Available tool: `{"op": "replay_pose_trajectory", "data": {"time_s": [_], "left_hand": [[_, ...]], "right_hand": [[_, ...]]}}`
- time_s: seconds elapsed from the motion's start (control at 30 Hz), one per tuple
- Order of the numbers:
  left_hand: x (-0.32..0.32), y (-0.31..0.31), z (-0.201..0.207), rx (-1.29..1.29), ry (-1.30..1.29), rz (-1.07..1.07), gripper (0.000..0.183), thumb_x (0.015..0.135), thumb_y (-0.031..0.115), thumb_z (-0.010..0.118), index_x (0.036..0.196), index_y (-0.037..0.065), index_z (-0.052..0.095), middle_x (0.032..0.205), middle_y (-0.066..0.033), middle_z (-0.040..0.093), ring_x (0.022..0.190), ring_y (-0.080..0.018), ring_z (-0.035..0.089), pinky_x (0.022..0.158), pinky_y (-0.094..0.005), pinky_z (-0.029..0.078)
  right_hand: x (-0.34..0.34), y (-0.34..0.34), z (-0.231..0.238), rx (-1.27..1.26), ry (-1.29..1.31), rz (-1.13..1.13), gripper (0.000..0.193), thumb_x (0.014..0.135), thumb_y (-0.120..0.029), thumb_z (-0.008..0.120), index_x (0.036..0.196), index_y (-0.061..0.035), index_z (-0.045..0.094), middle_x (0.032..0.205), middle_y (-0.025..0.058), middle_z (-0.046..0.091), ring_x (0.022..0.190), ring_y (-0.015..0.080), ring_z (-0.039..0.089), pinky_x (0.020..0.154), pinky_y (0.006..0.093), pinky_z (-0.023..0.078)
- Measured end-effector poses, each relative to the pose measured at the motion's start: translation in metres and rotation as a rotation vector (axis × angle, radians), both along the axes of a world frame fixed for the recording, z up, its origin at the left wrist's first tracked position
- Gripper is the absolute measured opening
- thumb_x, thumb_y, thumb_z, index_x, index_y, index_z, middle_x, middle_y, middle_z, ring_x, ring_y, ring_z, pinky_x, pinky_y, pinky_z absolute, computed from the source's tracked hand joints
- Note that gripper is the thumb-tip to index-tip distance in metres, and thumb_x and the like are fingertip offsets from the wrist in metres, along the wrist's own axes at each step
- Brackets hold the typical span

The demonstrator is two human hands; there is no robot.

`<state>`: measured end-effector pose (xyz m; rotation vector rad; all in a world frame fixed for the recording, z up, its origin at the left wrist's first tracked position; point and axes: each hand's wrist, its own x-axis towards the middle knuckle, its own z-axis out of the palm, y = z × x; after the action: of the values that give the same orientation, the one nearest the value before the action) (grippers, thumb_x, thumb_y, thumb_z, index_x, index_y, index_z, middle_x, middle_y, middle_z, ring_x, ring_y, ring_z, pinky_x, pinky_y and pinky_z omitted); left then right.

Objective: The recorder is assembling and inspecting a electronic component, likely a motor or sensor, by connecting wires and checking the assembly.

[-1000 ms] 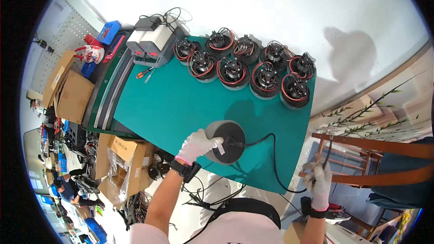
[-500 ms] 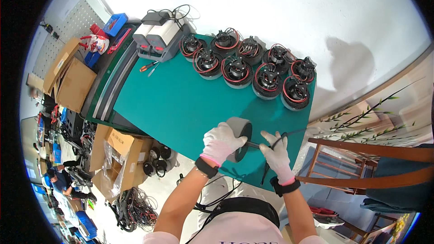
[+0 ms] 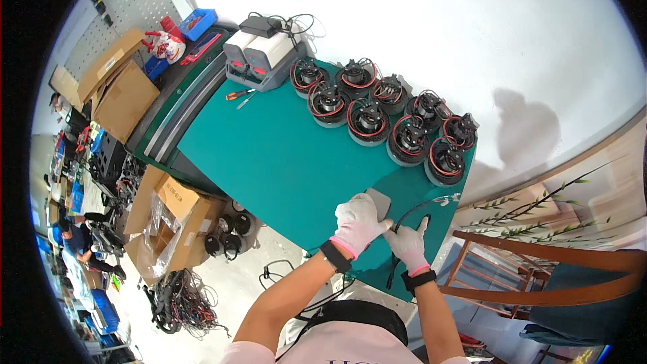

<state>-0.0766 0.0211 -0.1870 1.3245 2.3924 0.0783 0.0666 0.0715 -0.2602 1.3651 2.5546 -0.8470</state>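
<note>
My left hand (image 3: 360,224), in a white glove, is closed round a grey wheel (image 3: 381,203) held over the near right part of the green-topped table (image 3: 283,162). Most of the wheel is hidden behind that hand. Close beside it, my gloved right hand (image 3: 408,245) has its thumb side against a black cable (image 3: 404,216), one finger pointing up. The cable arcs right to pale connectors (image 3: 446,199), and a dark length hangs below the hand. Toward the back stand several wheels with black motors and red wires (image 3: 369,121).
A grey box with white units (image 3: 265,54) stands at the table's back left, near a screwdriver (image 3: 237,94). An open carton (image 3: 182,212) and tangled cables (image 3: 190,307) lie on the floor at left. A wooden chair (image 3: 499,293) is close on the right.
My left hand has turned the wheel, so its dark side no longer shows. My right hand has come closer to the left. The whole view has shifted slightly.
</note>
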Motion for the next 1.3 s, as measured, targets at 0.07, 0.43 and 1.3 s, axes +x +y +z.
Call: {"op": "replay_pose_trajectory", "data": {"time_s": [0.07, 0.43, 1.3], "left_hand": [[-0.010, -0.001, -0.003, -0.005, -0.030, -0.036, 0.072, 0.072, 0.058, 0.058, 0.106, -0.005, 0.052, 0.079, -0.0141, 0.064, 0.072, -0.0276, 0.066, 0.062, -0.0369, 0.051], [-0.117, -0.065, -0.108, 0.473, -0.635, 0.253, 0.026, 0.085, 0.013, 0.051, 0.110, 0.009, 0.058, 0.086, -0.0141, 0.063, 0.077, -0.0267, 0.062, 0.067, -0.0340, 0.049], [-0.125, -0.091, -0.162, 0.256, -1.054, -0.443, 0.062, 0.076, 0.020, 0.062, 0.130, 0.008, 0.035, 0.090, -0.0112, 0.052, 0.090, -0.0281, 0.054, 0.070, -0.0370, 0.051]], "right_hand": [[-0.002, 0.001, -0.001, 0.047, -0.059, 0.017, 0.045, 0.086, -0.045, 0.040, 0.089, -0.0106, 0.069, 0.072, 0.0154, 0.064, 0.080, 0.0284, 0.062, 0.108, 0.0532, -0.004], [-0.008, 0.005, -0.002, -0.068, -0.077, -0.058, 0.034, 0.083, -0.038, 0.050, 0.086, -0.0107, 0.070, 0.066, 0.0153, 0.062, 0.073, 0.0285, 0.062, 0.110, 0.0493, 0.001], [-0.035, -0.013, 0.005, 0.072, -0.120, 0.106, 0.051, 0.066, -0.029, 0.067, 0.111, -0.0084, 0.058, 0.112, 0.0112, 0.058, 0.103, 0.0343, 0.051, 0.092, 0.0425, 0.034]]}}
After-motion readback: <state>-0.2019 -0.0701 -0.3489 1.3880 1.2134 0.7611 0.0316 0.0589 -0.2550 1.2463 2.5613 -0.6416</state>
